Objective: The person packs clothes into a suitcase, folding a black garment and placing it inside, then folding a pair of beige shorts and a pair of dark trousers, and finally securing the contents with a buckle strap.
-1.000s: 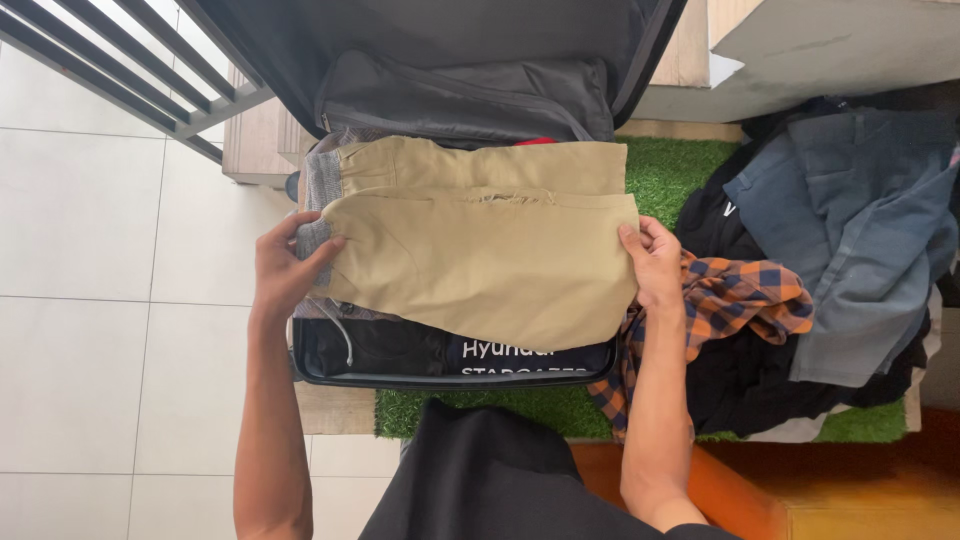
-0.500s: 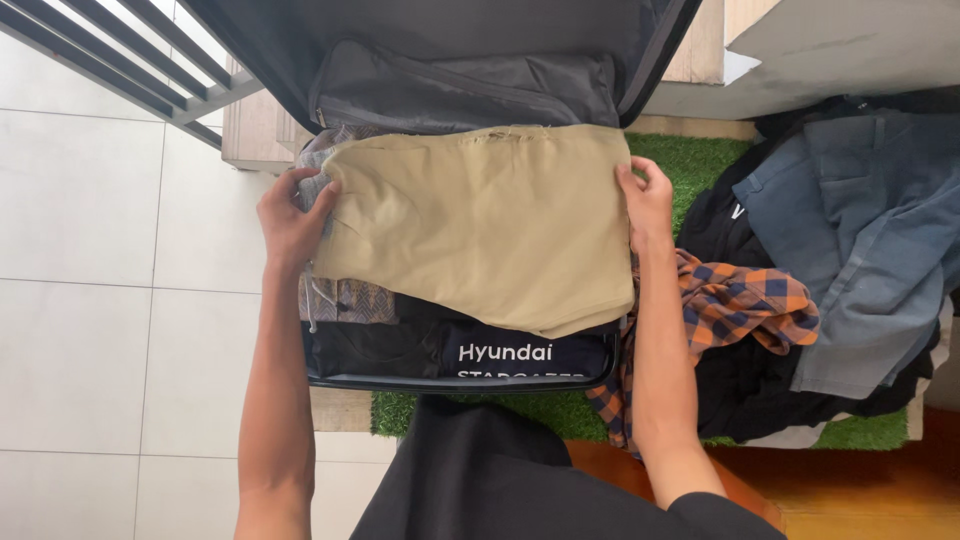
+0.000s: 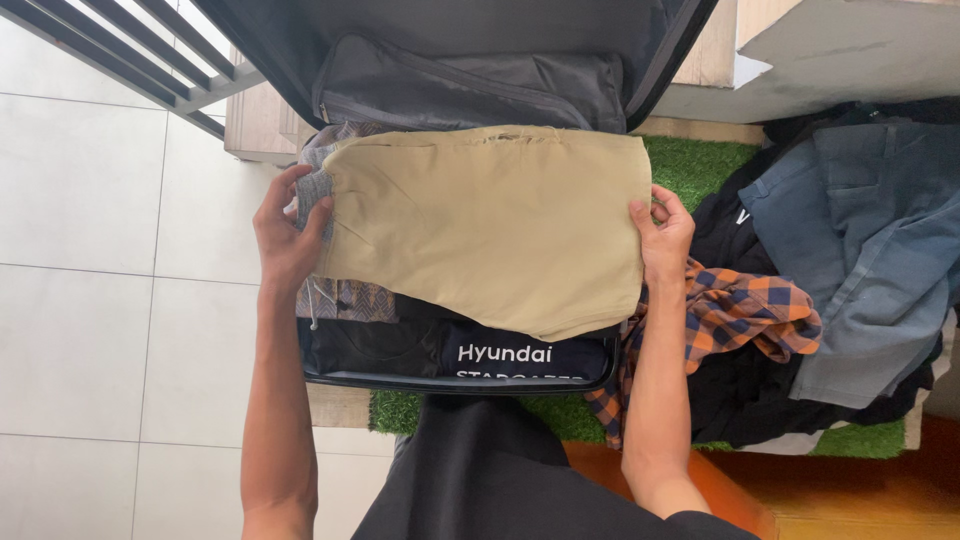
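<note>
Your left hand (image 3: pixel 288 232) grips the left end of the folded khaki garment (image 3: pixel 490 225), fingers curled together over its edge, with a bit of grey knit fabric (image 3: pixel 314 192) bunched under them. Your right hand (image 3: pixel 662 235) grips the opposite end: thumb on top of the cloth, the other fingers tucked around the right edge — clamped, not spread.

The garment lies flat between the two hands, its long axis running left to right across the open suitcase (image 3: pixel 455 378). Both hands are equally near, one per short end; neither reaches further than the other. The cloth sits toward the hinge side of the case, its far edge just below the grey zipped lid pocket (image 3: pixel 470 92).

Outward from the fingers:
- Under the garment's near edge, a dark folded shirt with white lettering (image 3: pixel 500 355) lies against the suitcase's front wall.
- At the left, a patterned grey-brown cloth (image 3: pixel 345 298) shows beneath the khaki.
- Just right of your right hand, an orange-and-navy checked shirt (image 3: pixel 745 315) lies outside the case on the green artificial-turf mat (image 3: pixel 690 165) — touching your wrist area, as far as can be told.
- Further right, a heap of blue-grey clothes (image 3: pixel 860 250) rests on dark garments.
</note>
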